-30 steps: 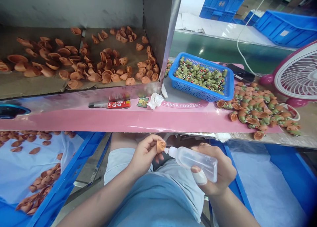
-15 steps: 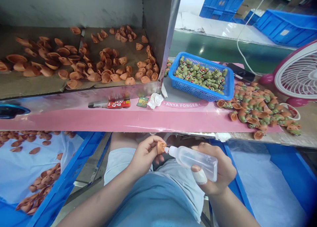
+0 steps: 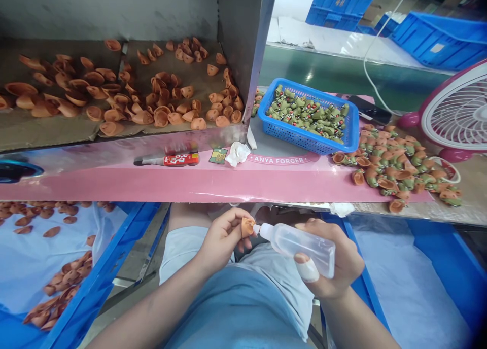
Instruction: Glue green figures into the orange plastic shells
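My left hand (image 3: 221, 236) pinches a small hollow orange cup (image 3: 247, 228) between thumb and fingers, held up in front of my lap. My right hand (image 3: 333, 257) is wrapped around a clear plastic squeeze bottle (image 3: 302, 247), tilted so its nozzle meets the right edge of the cup, and one finger wears a white wrap (image 3: 306, 268). Just beyond my hands runs a pink board (image 3: 198, 186) printed "ANYA FORGER", with a red-labelled tube (image 3: 171, 160) and a crumpled tissue (image 3: 237, 154) lying on it. Further right, a blue plastic basket (image 3: 308, 136) holds green figures, and a loose heap of green figures with orange cups (image 3: 391, 169) lies on the worktop (image 3: 472, 207). More orange cups (image 3: 152, 98) are spread on a far shelf, and others lie on a white-lined blue tray (image 3: 49, 268) near my left.
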A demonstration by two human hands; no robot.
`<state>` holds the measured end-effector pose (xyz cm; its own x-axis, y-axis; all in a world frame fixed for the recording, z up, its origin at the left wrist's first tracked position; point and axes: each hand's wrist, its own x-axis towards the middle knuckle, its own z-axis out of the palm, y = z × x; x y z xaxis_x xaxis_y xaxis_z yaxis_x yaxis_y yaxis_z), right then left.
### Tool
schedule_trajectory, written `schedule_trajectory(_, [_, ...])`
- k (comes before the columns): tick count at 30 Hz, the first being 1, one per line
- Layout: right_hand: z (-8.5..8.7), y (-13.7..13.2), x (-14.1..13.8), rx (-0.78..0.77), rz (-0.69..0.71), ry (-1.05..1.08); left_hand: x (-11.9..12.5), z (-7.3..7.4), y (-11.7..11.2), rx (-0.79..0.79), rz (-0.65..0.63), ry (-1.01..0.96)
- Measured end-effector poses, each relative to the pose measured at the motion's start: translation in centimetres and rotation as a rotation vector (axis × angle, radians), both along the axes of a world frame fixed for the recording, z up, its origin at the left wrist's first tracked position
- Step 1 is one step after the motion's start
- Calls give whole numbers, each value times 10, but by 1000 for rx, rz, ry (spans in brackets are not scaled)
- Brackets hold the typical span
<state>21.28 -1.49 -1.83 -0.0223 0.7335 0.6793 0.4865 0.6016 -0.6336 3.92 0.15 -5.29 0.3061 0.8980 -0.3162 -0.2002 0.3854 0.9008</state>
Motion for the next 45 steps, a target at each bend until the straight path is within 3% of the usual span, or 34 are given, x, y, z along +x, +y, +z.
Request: schedule_trajectory(45, [0, -7, -1, 23, 42, -8, 0, -2, 0, 31, 36, 36])
